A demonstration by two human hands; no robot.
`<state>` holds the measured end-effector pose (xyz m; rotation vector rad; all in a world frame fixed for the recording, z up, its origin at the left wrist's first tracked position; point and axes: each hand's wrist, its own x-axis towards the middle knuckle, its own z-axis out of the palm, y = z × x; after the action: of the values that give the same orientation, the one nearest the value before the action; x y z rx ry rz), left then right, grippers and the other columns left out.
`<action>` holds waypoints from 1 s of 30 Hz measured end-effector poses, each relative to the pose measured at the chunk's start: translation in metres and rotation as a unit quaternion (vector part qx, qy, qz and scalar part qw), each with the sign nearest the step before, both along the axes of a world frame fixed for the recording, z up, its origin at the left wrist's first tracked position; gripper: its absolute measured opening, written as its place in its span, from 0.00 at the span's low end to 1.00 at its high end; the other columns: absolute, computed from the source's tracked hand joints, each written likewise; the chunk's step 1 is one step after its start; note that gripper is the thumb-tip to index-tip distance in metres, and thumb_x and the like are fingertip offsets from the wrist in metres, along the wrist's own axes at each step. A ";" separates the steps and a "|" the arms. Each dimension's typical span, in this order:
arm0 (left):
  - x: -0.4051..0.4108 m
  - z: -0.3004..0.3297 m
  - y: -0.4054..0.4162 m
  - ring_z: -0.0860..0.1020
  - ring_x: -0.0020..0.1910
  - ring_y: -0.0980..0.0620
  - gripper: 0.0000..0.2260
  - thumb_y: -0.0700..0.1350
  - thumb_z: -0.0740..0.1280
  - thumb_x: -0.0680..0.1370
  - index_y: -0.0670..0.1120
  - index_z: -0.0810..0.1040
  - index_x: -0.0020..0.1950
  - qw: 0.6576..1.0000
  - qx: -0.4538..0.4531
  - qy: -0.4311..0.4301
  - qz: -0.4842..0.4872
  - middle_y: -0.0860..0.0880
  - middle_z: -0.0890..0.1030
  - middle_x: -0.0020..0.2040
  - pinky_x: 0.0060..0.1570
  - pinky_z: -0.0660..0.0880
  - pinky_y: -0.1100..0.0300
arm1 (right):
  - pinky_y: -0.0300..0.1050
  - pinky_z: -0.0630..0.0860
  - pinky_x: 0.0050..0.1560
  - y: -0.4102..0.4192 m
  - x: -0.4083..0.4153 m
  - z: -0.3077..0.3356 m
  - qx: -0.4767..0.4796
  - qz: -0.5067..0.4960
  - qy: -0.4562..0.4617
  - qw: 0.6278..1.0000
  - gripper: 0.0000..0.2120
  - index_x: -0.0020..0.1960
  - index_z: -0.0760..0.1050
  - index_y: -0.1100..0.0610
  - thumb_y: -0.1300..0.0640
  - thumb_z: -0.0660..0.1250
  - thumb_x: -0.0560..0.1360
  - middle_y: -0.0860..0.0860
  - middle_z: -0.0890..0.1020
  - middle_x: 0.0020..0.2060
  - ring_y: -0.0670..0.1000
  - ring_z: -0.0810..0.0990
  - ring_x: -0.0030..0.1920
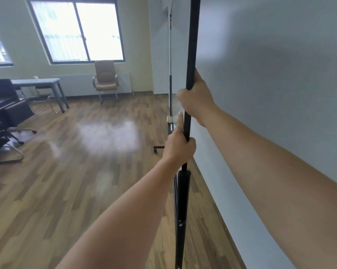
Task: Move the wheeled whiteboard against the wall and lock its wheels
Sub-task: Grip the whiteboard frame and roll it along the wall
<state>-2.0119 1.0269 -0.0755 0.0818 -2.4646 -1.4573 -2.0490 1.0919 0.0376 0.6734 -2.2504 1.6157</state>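
- The whiteboard stands edge-on before you, so you see only its thin side and the black post of its stand, just beside the wall on your right.
- The post runs from the top of the view down to the bottom; its lower part is a thicker black tube with a small knob on it.
- Your right hand holds the post higher up. Its fingers are wrapped around the post, closed on it, and the thumb side faces you.
- Your left hand holds the same post lower down, just above the thick tube. Most fingers are closed around the post, but one finger lies straight up along it.
- Both arms are bare and stretched forward.
- Behind the left hand there is a small white clip on the board's edge; what it is exactly, you cannot tell.
- Lower, a black foot with a wheel stands on the wooden floor. Whether the wheel is locked, the view does not show.
- Farther away, a brown chair stands under the window.
- At the left a grey worktop stands near dark chairs.
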 end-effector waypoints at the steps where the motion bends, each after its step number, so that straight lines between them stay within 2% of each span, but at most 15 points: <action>1: -0.013 0.000 0.000 0.78 0.34 0.46 0.42 0.39 0.59 0.74 0.65 0.46 0.83 1.000 0.001 -0.010 -0.006 0.46 0.79 0.40 0.41 0.82 0.44 | 0.42 0.76 0.51 0.001 -0.014 -0.001 0.001 0.002 0.000 1.000 0.35 0.78 0.65 0.49 0.67 0.60 0.73 0.38 0.71 0.43 0.48 0.74 0.45; 4: -0.067 0.000 0.003 0.76 0.33 0.45 0.44 0.40 0.59 0.73 0.67 0.44 0.82 1.000 -0.003 -0.017 -0.014 0.43 0.79 0.41 0.39 0.82 0.41 | 0.38 0.73 0.45 0.005 -0.064 -0.001 0.001 0.000 -0.010 1.000 0.31 0.75 0.67 0.51 0.66 0.59 0.73 0.37 0.69 0.41 0.44 0.72 0.40; 5: -0.085 -0.001 0.005 0.76 0.33 0.45 0.44 0.40 0.59 0.72 0.68 0.44 0.81 1.000 -0.003 -0.016 -0.014 0.43 0.78 0.41 0.39 0.82 0.41 | 0.36 0.72 0.42 0.008 -0.081 0.000 -0.002 -0.002 -0.009 1.000 0.27 0.69 0.69 0.51 0.67 0.58 0.73 0.37 0.69 0.39 0.42 0.72 0.38; 7: -0.117 -0.002 0.008 0.76 0.34 0.45 0.45 0.41 0.58 0.70 0.70 0.44 0.80 1.000 -0.003 -0.015 -0.013 0.44 0.78 0.41 0.39 0.82 0.41 | 0.32 0.69 0.34 0.012 -0.112 0.000 -0.008 -0.002 -0.008 1.000 0.20 0.57 0.67 0.47 0.69 0.58 0.73 0.39 0.69 0.35 0.40 0.71 0.30; 10: -0.171 0.000 0.010 0.77 0.35 0.45 0.46 0.40 0.58 0.70 0.69 0.43 0.81 1.000 -0.006 -0.016 -0.006 0.44 0.79 0.42 0.38 0.81 0.45 | 0.30 0.66 0.26 0.016 -0.163 0.001 -0.010 0.010 -0.010 1.000 0.23 0.43 0.64 0.41 0.72 0.58 0.72 0.44 0.67 0.31 0.39 0.66 0.23; 12: -0.210 0.001 0.014 0.78 0.35 0.46 0.45 0.39 0.59 0.72 0.67 0.42 0.81 1.000 -0.004 -0.018 -0.004 0.45 0.79 0.42 0.36 0.79 0.48 | 0.29 0.66 0.26 0.018 -0.200 0.005 -0.008 0.009 -0.017 1.000 0.24 0.41 0.63 0.40 0.72 0.58 0.73 0.45 0.67 0.31 0.39 0.66 0.23; 15: -0.251 0.003 0.017 0.75 0.32 0.48 0.45 0.37 0.60 0.74 0.65 0.41 0.82 1.000 -0.009 -0.020 -0.006 0.47 0.76 0.37 0.33 0.75 0.53 | 0.27 0.66 0.27 0.022 -0.240 0.005 -0.018 0.001 -0.025 1.000 0.25 0.39 0.63 0.40 0.72 0.58 0.74 0.40 0.69 0.28 0.37 0.69 0.23; 17: -0.281 0.004 0.019 0.75 0.32 0.47 0.45 0.37 0.60 0.74 0.65 0.40 0.82 1.000 -0.015 -0.016 -0.004 0.47 0.75 0.36 0.34 0.76 0.51 | 0.26 0.66 0.27 0.024 -0.270 0.006 -0.021 -0.002 -0.025 0.999 0.25 0.39 0.62 0.40 0.72 0.58 0.74 0.39 0.69 0.27 0.37 0.70 0.24; 22: -0.355 0.005 0.020 0.77 0.33 0.46 0.45 0.37 0.59 0.74 0.66 0.40 0.82 1.000 -0.017 -0.023 0.006 0.44 0.78 0.37 0.39 0.81 0.45 | 0.26 0.67 0.28 0.022 -0.343 0.007 -0.025 0.010 -0.030 0.999 0.25 0.40 0.61 0.40 0.73 0.58 0.75 0.40 0.69 0.33 0.40 0.70 0.30; 26: -0.417 0.004 0.020 0.79 0.34 0.46 0.45 0.38 0.61 0.74 0.64 0.41 0.83 0.999 -0.032 -0.018 0.026 0.44 0.79 0.39 0.39 0.81 0.47 | 0.27 0.67 0.27 0.022 -0.405 0.005 -0.026 0.021 -0.018 0.999 0.25 0.42 0.62 0.42 0.74 0.57 0.75 0.42 0.69 0.33 0.36 0.70 0.23; 30: -0.477 0.003 0.018 0.78 0.34 0.47 0.45 0.38 0.61 0.74 0.63 0.43 0.83 0.999 -0.026 -0.014 0.035 0.45 0.79 0.42 0.40 0.82 0.47 | 0.27 0.69 0.29 0.020 -0.466 0.005 -0.033 0.034 -0.022 0.999 0.19 0.55 0.67 0.49 0.72 0.57 0.75 0.40 0.70 0.34 0.39 0.72 0.28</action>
<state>-2.4888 1.0452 -0.0725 0.1762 -2.4939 -1.3709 -2.5153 1.1123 0.0428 0.7118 -2.2168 1.7450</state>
